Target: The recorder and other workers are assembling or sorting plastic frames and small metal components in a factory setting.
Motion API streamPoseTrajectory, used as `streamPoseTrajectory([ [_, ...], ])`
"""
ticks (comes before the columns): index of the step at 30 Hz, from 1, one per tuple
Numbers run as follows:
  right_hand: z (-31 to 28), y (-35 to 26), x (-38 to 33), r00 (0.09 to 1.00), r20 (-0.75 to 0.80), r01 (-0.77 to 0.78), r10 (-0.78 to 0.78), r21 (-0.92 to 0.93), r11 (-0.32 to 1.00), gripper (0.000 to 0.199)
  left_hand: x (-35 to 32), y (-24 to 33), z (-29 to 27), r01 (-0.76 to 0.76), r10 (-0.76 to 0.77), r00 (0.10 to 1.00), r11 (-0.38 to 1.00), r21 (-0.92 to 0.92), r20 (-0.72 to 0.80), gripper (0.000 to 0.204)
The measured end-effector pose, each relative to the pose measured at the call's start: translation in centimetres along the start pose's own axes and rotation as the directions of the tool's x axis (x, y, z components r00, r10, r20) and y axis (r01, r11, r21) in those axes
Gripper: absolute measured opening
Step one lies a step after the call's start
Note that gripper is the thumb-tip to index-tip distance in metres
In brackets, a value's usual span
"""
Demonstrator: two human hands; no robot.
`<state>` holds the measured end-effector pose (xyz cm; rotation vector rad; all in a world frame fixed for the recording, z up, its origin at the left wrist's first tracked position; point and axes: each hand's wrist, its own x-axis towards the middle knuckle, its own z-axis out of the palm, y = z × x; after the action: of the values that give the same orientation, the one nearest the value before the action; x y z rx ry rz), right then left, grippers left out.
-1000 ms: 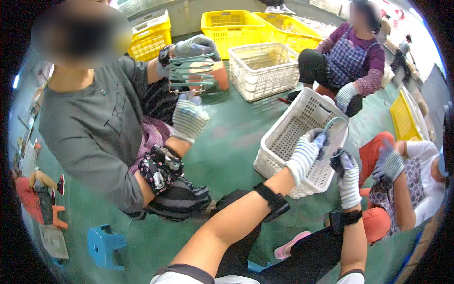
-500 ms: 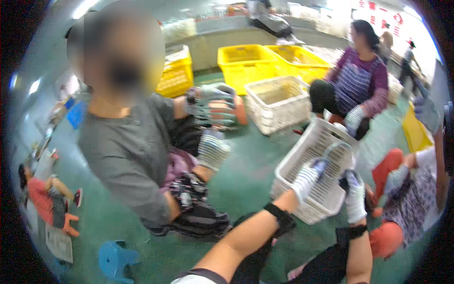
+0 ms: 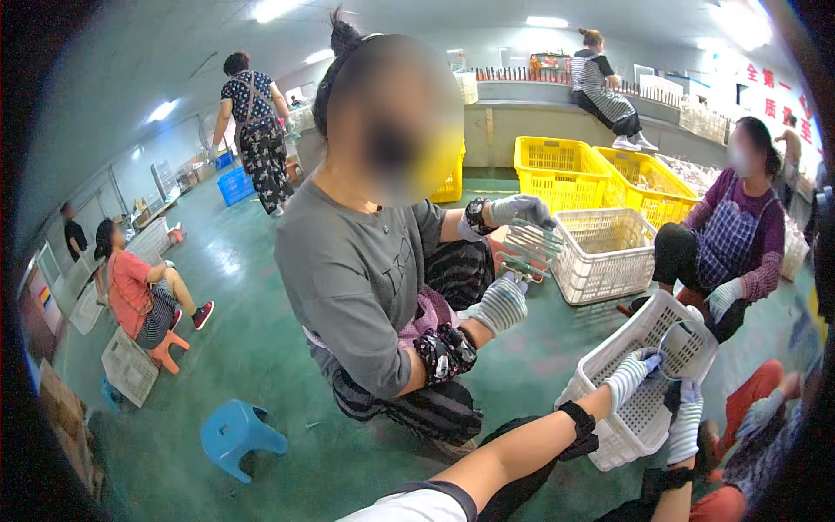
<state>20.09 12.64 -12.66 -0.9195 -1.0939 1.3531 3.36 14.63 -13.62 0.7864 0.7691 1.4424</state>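
My left hand (image 3: 630, 379), in a white striped glove with blue-grey fingertips, is closed on one end of a thin, pale curved hoop (image 3: 663, 341). The hoop arches over a white slatted plastic crate (image 3: 594, 383) in front of me. My right hand (image 3: 686, 418), gloved alike, is closed at the crate's near right side, below the hoop. A small dark object (image 3: 672, 397) shows at its fingers; its kind is unclear. To the left, a person in a grey shirt (image 3: 348, 278) holds a frame of greenish parallel rods (image 3: 531, 248) in both gloved hands.
Another white crate (image 3: 600, 268) and yellow crates (image 3: 564, 178) stand beyond. A seated person in a checked apron (image 3: 731, 228) is at the right, and a person in red trousers (image 3: 755, 396) at the lower right. A blue stool (image 3: 242, 435) stands on the green floor.
My view has swung to the left, so my hands and the crate appear farther right and lower. The person in grey has spread their hands and tilted the rod frame.
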Motion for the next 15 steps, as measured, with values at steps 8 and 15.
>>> streamPoseTrajectory([
  [8, -1.6, 0.5, 0.1, 0.999, 0.006, 0.031, -0.031, -0.067, 0.997, 0.025, -1.9, 3.0, 0.3, -0.055, 0.065, 0.992, 0.993, 0.101, -0.108, 0.018],
  [15, -0.9, 0.1, -0.2, 1.0, -0.03, -0.01, 0.008, -0.069, 0.998, 0.027, -0.7, 2.4, -1.2, -0.103, 0.094, 0.986, 0.993, -0.055, -0.139, 0.028],
])
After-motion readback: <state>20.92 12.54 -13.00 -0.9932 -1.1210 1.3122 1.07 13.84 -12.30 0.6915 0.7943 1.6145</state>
